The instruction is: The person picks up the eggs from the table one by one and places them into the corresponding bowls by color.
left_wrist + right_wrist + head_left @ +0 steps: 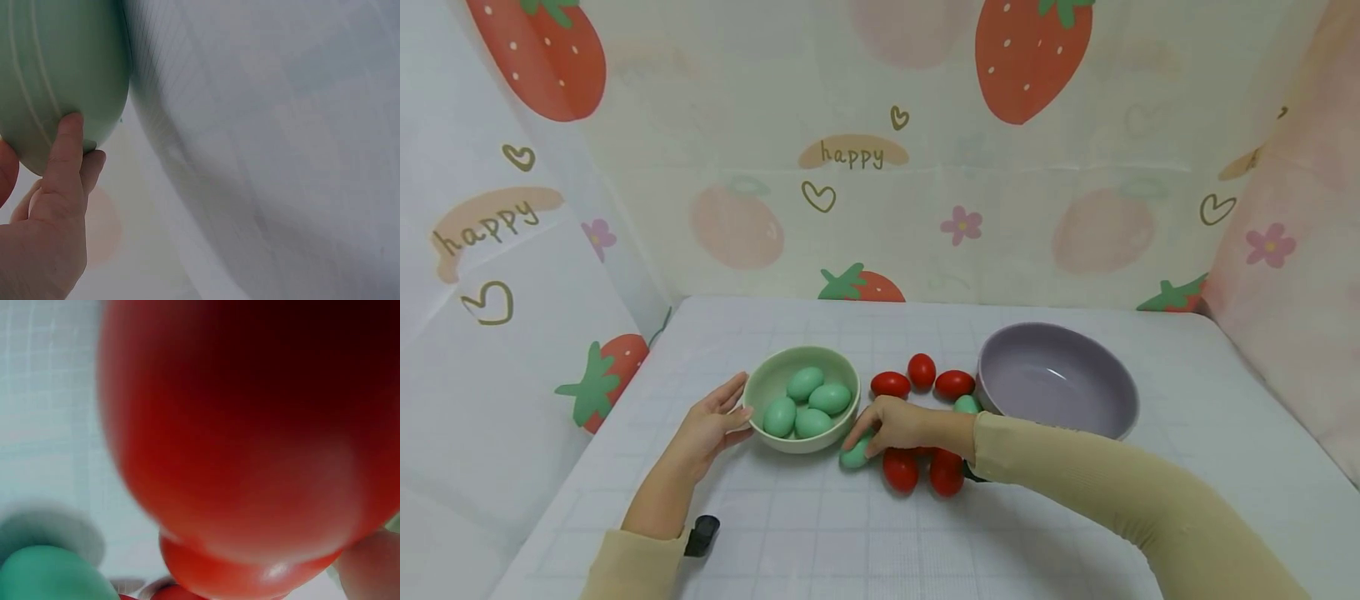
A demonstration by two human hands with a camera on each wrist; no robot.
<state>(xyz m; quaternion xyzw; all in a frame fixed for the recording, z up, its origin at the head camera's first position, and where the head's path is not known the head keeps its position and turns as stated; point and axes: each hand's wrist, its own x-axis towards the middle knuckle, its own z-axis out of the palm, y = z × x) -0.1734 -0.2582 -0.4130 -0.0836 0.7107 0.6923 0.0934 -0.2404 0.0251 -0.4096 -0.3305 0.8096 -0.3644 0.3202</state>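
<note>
The light green bowl (802,446) holds several green eggs (806,383). My left hand (706,429) rests against the bowl's left side; in the left wrist view the extended fingers of that hand (53,212) touch the bowl's outer wall (69,62). Just off the bowl's lower right, my right hand (897,423) pinches a green egg (854,454) at table level. A large red egg (250,425) fills much of the right wrist view, with a green egg (50,575) at lower left and part of my right hand (374,565) at the right edge.
Several red eggs (922,372) lie around and below my right forearm, some partly hidden. Another green egg (966,404) sits beside the large purple bowl (1060,387) on the right. A patterned cloth (865,225) hangs behind the table (820,542).
</note>
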